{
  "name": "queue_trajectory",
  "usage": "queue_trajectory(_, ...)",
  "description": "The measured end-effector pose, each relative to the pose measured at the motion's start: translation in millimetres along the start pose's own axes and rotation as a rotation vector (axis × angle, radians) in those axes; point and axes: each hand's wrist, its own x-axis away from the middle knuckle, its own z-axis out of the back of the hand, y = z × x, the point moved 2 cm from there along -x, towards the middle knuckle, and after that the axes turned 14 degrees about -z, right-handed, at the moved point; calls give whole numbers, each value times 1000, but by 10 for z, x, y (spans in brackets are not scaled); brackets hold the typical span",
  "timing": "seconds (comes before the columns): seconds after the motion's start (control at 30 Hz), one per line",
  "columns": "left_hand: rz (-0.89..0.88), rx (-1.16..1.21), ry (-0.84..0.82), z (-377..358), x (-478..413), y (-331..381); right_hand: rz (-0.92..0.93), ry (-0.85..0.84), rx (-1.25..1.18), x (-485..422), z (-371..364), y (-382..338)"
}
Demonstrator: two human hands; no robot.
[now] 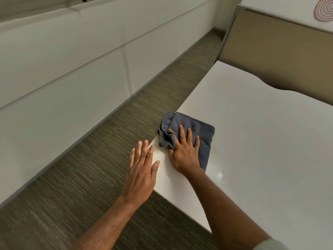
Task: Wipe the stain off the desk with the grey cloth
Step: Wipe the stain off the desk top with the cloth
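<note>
A folded grey cloth [194, 127] lies on the white desk [261, 141] close to its left edge, one corner bunched over the edge. My right hand [185, 152] presses flat on the cloth, thumb tucked into the bunched corner. My left hand [142, 170] is spread open at the desk's left edge, thumb on the top and fingers beyond the edge. A faint yellowish smear [193, 107] shows on the desk just beyond the cloth.
A carpeted aisle [108, 168] runs along the desk's left side, bounded by white wall panels [63, 69]. A tan partition [279, 51] stands behind the desk, with a spiral-patterned round mat [324, 9] on the surface beyond it.
</note>
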Motion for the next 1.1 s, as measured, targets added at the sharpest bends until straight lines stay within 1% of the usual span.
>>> queue_trajectory(0.13,-22,-3,-8,12,28,35,-138,10,-17,-119,101,297)
queue_trajectory(0.23,-24,3,-11,15,62,48,-234,33,-35,-40,154,613)
queue_trajectory(0.37,-15,23,-8,29,64,47,-324,51,-42,294,146,982)
queue_trajectory(0.5,-5,105,20,62,57,54,-359,52,-63,788,132,1136)
queue_trajectory(0.67,-13,110,40,123,111,1,-286,14,-3,1315,46,1054)
queue_trajectory(0.83,26,78,66,181,229,-202,-111,-11,-15,1641,-103,612)
queue_trajectory(0.97,72,109,129,224,287,-372,15,-34,-45,1501,-201,85)
queue_trajectory(1.1,109,121,182,252,292,-494,100,-17,-77,1205,-253,-336)
